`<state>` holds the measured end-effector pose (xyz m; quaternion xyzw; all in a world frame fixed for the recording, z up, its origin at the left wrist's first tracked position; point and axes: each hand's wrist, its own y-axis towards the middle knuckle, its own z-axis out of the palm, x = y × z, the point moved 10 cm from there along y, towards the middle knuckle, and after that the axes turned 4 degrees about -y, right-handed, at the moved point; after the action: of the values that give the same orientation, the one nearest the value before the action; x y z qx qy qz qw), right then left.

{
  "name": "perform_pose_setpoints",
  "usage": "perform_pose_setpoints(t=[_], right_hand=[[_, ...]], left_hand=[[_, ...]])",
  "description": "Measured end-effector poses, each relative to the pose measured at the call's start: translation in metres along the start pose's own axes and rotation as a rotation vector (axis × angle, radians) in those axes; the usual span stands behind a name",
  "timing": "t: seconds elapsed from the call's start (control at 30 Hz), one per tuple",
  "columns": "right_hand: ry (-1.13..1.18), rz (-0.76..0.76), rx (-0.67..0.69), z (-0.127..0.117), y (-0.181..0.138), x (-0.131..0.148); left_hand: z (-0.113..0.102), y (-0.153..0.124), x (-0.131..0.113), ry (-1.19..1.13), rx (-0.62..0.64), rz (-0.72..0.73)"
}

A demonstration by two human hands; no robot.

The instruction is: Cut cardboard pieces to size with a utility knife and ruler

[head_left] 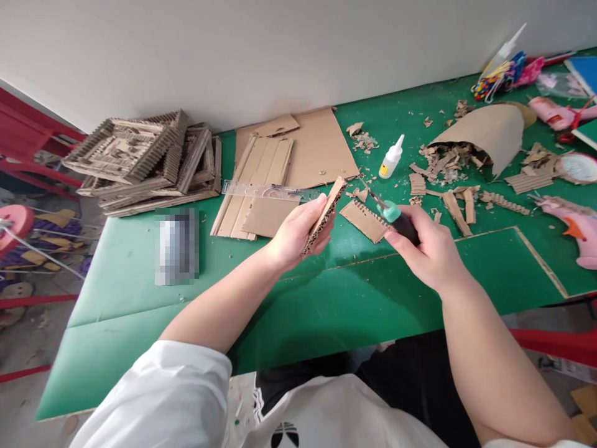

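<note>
My left hand (303, 233) is closed around a narrow block of corrugated cardboard (325, 214), tilted, with its fluted edge showing. In my right hand (426, 246) is a screwdriver (396, 218) with a black and teal handle. Its thin metal shaft points up and left, towards the cardboard block but apart from it. A small cardboard piece (364, 221) with a ridged edge lies on the green table (373, 298), just left of my right fingers. Behind my left hand lies a clear plastic ruler (261, 190), resting across cardboard sheets (252, 214).
Stacked corrugated cardboard frames (135, 155) stand at the back left, with a blurred-out object (177, 246) nearby. A white glue bottle (390, 158) stands behind the screwdriver. Cardboard scraps (457, 208), a curved cardboard piece (489, 134) and a pink glue gun (571, 227) lie right.
</note>
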<state>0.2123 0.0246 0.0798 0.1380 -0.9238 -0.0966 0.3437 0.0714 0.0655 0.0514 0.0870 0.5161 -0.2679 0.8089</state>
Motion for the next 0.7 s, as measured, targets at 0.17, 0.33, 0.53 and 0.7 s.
perform_pose_setpoints(t=[0.17, 0.33, 0.53, 0.7], right_hand=[[-0.154, -0.271, -0.074, 0.006, -0.003, 0.030], [-0.359, -0.289, -0.110, 0.013, -0.003, 0.030], [-0.434, -0.250, -0.145, 0.011, -0.003, 0.022], [-0.401, -0.286, -0.147, 0.014, -0.003, 0.033]], left_hand=[[-0.009, -0.002, -0.003, 0.009, -0.121, 0.020], [-0.010, -0.005, -0.003, 0.025, -0.170, 0.007], [-0.007, -0.007, -0.002, 0.063, -0.168, -0.005], [-0.004, -0.007, 0.004, 0.081, -0.129, -0.007]])
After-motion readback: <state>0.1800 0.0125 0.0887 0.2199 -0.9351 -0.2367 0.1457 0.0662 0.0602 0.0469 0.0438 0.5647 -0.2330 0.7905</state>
